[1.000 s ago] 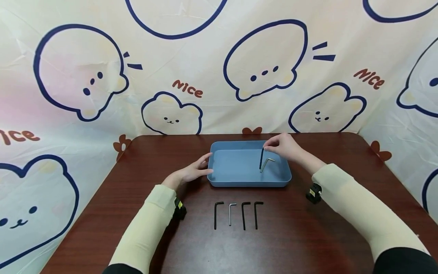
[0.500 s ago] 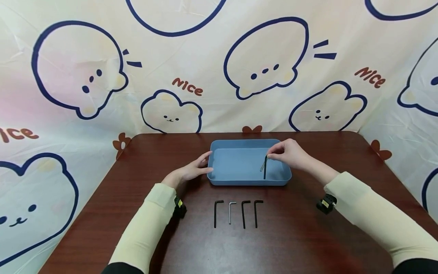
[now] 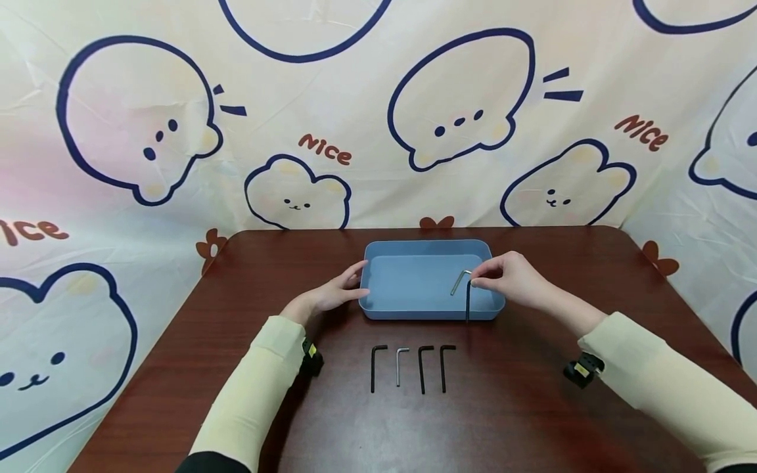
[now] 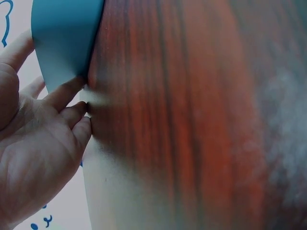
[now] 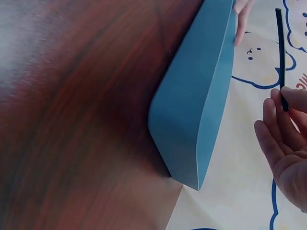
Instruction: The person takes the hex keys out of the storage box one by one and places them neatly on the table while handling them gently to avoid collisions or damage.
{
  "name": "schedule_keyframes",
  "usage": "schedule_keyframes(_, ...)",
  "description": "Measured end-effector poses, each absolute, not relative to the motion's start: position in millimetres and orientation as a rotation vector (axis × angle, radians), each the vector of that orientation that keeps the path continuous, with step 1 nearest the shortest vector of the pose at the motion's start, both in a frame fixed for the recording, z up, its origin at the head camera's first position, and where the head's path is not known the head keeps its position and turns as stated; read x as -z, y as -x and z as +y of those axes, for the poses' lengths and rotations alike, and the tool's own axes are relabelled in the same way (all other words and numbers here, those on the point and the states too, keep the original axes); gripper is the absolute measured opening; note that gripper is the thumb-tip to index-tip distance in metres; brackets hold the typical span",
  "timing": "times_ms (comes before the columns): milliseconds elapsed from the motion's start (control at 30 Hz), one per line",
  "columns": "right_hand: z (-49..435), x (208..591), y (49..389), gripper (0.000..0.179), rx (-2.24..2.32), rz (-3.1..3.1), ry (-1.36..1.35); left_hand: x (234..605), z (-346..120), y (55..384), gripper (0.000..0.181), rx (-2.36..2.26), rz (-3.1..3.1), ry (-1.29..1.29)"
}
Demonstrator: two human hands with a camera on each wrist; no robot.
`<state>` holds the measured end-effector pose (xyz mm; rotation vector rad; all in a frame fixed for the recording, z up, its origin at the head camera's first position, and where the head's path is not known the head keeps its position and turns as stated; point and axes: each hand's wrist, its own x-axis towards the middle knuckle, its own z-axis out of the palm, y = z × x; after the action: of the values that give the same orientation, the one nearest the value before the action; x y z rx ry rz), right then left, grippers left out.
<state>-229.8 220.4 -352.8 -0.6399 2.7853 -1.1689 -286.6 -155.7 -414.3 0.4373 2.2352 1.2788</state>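
My right hand (image 3: pixel 513 279) pinches a black hex key (image 3: pixel 468 303) between thumb and fingertips, its long arm hanging down over the right front part of the blue tray (image 3: pixel 408 282). In the right wrist view the same black hex key (image 5: pixel 281 48) sticks out from the fingertips, above the tray's rim (image 5: pixel 204 120). Inside the tray lies a brass-toned hex key (image 3: pixel 458 284), partly overlapped by the right fingers. At the tray's left end, my left hand (image 3: pixel 325 297) touches the side with spread fingers and thumb. The left wrist view shows these fingers (image 4: pixel 67 93) against the tray wall.
In front of the tray, several hex keys lie in a row on the brown table (image 3: pixel 331 420): a black one (image 3: pixel 373 371) at the left, then a smaller silver one (image 3: pixel 399 369), then more black ones (image 3: pixel 422 373). A printed cloth (image 3: pixel 367 118) hangs behind the table.
The right hand has moved right and toward the front of the tray with the black hex key, uncovering more of the brass-toned one. The left hand stays at the tray's left end.
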Motion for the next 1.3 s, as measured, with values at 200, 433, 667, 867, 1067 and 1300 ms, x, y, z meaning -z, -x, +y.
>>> schedule_keyframes(200, 220, 355, 218, 0.01, 1.172, 2.765, 0.659, 412, -154, 286, 0.073, -1.276, 2.237, -0.411)
schedule_keyframes(433, 216, 361, 207, 0.009, 1.175, 2.748, 0.694, 411, -155, 286, 0.073, -1.271, 2.241, -0.427)
schedule_keyframes(667, 212, 372, 200, 0.008, 1.194, 2.737, 0.72, 414, -155, 287, 0.072, -1.267, 2.247, -0.43)
schedule_keyframes(867, 209, 381, 190, 0.007, 1.199, 2.726, 0.721, 414, -156, 287, 0.074, -1.262, 2.261, -0.442)
schedule_keyframes(1067, 207, 390, 179, 0.006, 1.195, 2.708, 0.744, 415, -156, 288, 0.074, -1.266, 2.26, -0.435)
schedule_keyframes(1300, 210, 405, 173, 0.004, 1.134, 2.699, 0.771, 415, -156, 287, 0.074, -1.267, 2.25, -0.435)
